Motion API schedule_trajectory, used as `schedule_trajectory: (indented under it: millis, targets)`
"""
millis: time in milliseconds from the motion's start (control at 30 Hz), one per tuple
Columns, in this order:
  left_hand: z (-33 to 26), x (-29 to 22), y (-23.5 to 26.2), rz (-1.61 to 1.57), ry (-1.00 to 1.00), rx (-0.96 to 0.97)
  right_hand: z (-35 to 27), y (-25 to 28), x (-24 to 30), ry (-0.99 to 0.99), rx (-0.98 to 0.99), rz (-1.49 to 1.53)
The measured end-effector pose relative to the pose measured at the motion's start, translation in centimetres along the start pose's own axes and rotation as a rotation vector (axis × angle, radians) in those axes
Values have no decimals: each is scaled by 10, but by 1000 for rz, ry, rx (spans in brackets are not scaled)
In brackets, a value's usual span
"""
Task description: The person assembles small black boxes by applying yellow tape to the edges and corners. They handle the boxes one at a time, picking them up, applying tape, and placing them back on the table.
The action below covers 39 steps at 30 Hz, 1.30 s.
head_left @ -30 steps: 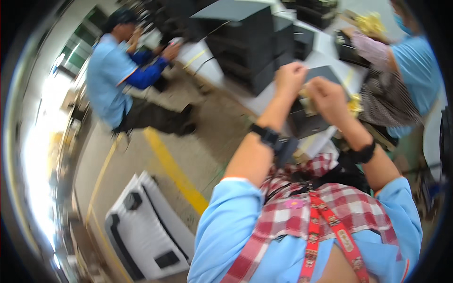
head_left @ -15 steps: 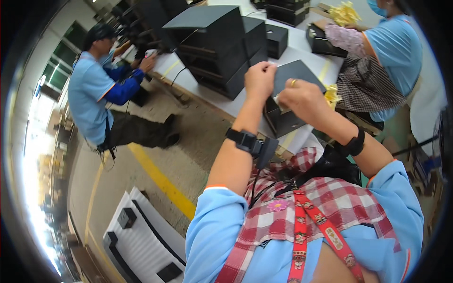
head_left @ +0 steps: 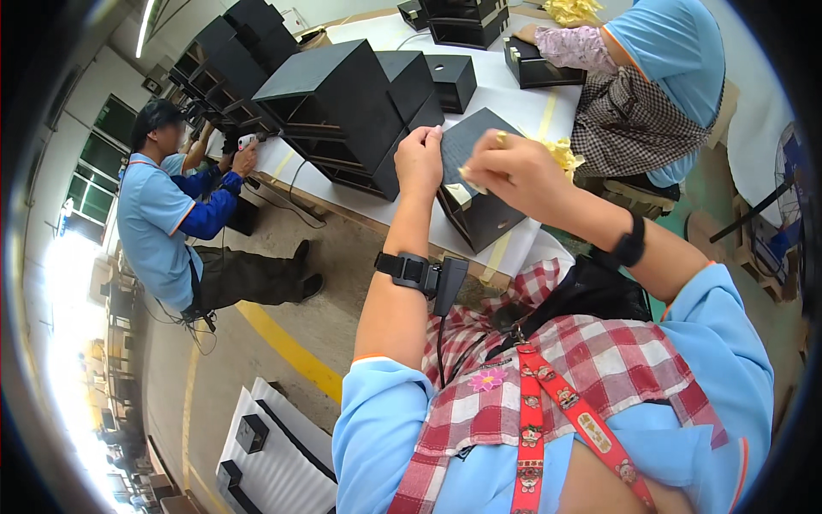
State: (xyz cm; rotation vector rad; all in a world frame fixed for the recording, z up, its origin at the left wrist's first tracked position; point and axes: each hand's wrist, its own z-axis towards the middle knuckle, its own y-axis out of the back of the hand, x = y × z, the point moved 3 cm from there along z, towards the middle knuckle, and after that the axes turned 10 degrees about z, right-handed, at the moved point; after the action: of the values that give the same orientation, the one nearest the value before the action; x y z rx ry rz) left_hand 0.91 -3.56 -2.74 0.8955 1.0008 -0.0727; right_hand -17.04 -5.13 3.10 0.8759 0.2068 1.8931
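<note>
A black box (head_left: 501,218) with a dark grey top panel stands on the near edge of the table in front of me. At that panel's left edge my left hand (head_left: 419,164) is closed, thumb and fingers gripping the box. Above the panel my right hand (head_left: 514,167) is in a pinch, slightly blurred, with a small pale yellow scrap at its fingertips. Just below it, a whitish piece (head_left: 460,194) shows at the box's upper edge. Crumpled yellow strips (head_left: 562,157) lie beyond my right hand.
Stacked black boxes (head_left: 330,111) stand left of my hands, with a smaller black box (head_left: 452,83) behind. A co-worker (head_left: 659,86) sits at the right, hands on another box. Another person (head_left: 163,206) stands at the left. White foam sheeting (head_left: 278,458) with black parts lies lower left.
The whole view has shifted, so the scene sits further left. My right hand has lifted a little from the box, and the whitish piece shows more plainly. My left hand stays at the box.
</note>
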Motion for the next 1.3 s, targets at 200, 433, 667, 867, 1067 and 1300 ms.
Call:
schedule_trajectory:
  millis: [200,433,667,867,1067,1300]
  targets:
    - [0,2,2,19,-6,-2,2,-34,-2,141,185,-237]
    - [0,5,0,27,-18,-25,-89,-7,31,-275,1001,657]
    - [-8,-4,10,154,-158,-205,-95,61,-30,-860,-20,1178]
    - [-89,-65,23,186,-745,-243,-109,57,-46,-975,-103,1353]
    - [-140,-67,-4,-605,-207,350,-95,32,-36,-833,42,1315]
    - [-138,-63,-4,-603,-111,306,-86,31,-17,-800,118,1001]
